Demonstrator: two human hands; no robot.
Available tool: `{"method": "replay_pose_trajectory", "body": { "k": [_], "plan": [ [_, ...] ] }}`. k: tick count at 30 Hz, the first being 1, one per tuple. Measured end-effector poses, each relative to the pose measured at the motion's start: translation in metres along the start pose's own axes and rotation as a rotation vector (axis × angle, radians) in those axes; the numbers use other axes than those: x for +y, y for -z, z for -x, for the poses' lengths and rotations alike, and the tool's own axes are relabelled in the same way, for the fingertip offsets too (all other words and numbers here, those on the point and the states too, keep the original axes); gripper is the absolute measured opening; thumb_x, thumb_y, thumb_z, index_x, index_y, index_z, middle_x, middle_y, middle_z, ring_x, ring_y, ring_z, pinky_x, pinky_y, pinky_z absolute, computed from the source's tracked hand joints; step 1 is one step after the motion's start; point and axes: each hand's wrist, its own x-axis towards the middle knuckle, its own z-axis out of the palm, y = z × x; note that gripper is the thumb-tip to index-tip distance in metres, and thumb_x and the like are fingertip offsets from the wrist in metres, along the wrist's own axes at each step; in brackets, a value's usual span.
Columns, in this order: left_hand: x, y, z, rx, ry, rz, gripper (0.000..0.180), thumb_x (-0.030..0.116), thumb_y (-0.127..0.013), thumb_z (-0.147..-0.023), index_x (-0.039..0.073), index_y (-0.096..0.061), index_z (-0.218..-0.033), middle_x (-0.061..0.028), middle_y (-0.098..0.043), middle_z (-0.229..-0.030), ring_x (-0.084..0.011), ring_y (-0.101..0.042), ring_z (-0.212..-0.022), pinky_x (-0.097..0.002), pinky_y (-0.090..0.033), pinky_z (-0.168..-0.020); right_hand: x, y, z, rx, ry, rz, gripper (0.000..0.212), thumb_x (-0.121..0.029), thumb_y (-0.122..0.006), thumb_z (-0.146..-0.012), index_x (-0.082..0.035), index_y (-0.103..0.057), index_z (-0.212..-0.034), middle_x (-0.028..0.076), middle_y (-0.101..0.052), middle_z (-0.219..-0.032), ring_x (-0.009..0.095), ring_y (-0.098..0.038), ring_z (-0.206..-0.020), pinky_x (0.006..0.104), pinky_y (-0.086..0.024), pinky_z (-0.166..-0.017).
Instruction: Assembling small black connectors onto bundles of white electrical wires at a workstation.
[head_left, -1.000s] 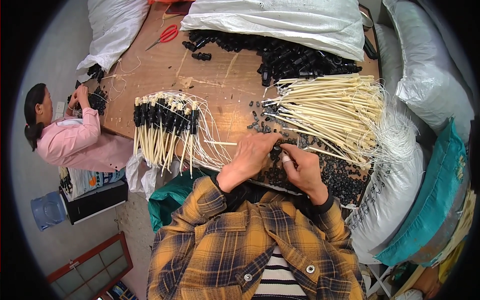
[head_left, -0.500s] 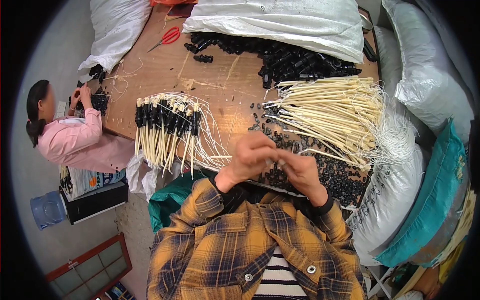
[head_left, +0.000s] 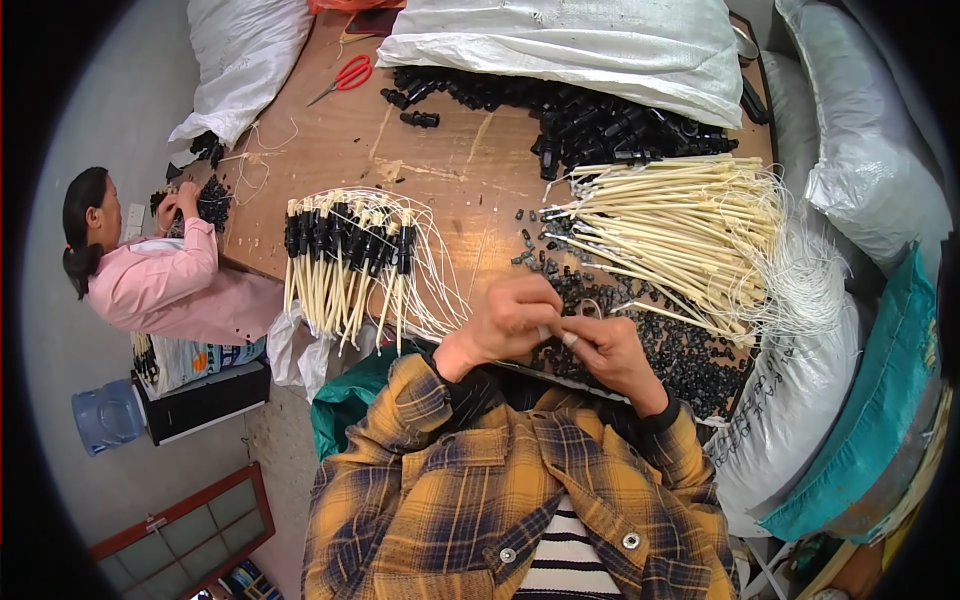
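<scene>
My left hand [head_left: 514, 318] and my right hand [head_left: 610, 352] meet fingertip to fingertip over the table's near edge, both closed. A thin pale cord loop [head_left: 592, 304] rises from the pinching fingers of my right hand. What my left hand grips is hidden in its curled fingers. Below and beyond the hands are scattered small black plastic pieces [head_left: 690, 375]. To the right lies a bundle of cream rods [head_left: 670, 240] with white strings [head_left: 790, 280] at their far-right ends. On the left rests a row of cream rods with black sleeves [head_left: 350, 245], their white strings curving toward my left hand.
A large white sack [head_left: 560, 50] spills black plastic fittings [head_left: 610, 125] at the back. Red-handled scissors [head_left: 350, 74] lie far left. At the left edge a co-worker in a pink top [head_left: 165, 285] handles small parts. Full white sacks [head_left: 870, 130] and a teal sack [head_left: 860, 400] crowd the right.
The view has shifted slightly, moving the scene rightward. My hands stay together, with fingers in slightly different positions. A cream rod end seen left of my left hand no longer shows.
</scene>
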Motion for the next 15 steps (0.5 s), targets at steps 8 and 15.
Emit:
{"method": "replay_pose_trajectory", "body": {
  "k": [8,15],
  "plan": [
    [-0.035,0.008,0.005,0.082,0.654,-0.283,0.038,-0.004,-0.069,-0.074,0.009,-0.066,-0.109,-0.0049,-0.066,-0.091,-0.0154,-0.063,-0.088,-0.0294,-0.055,-0.07,0.011,0.007,0.0,0.255,-0.18,-0.093,0.013,-0.008,-0.062,-0.088,0.002,-0.069,-0.093,-0.001,-0.058,-0.061,0.003,-0.048,-0.053,0.0229,-0.036,-0.048],
    [-0.022,-0.012,-0.001,0.211,0.66,0.183,0.037,-0.01,-0.066,-0.071,0.006,-0.068,-0.103,-0.0067,-0.067,-0.09,-0.0176,-0.064,-0.086,-0.0315,-0.053,-0.072,0.024,0.003,-0.003,0.373,-0.334,-0.247,0.01,-0.008,-0.061,-0.092,0.001,-0.065,-0.09,-0.008,-0.049,-0.06,-0.001,-0.038,-0.051,0.0191,-0.027,-0.046]
  ]
}}
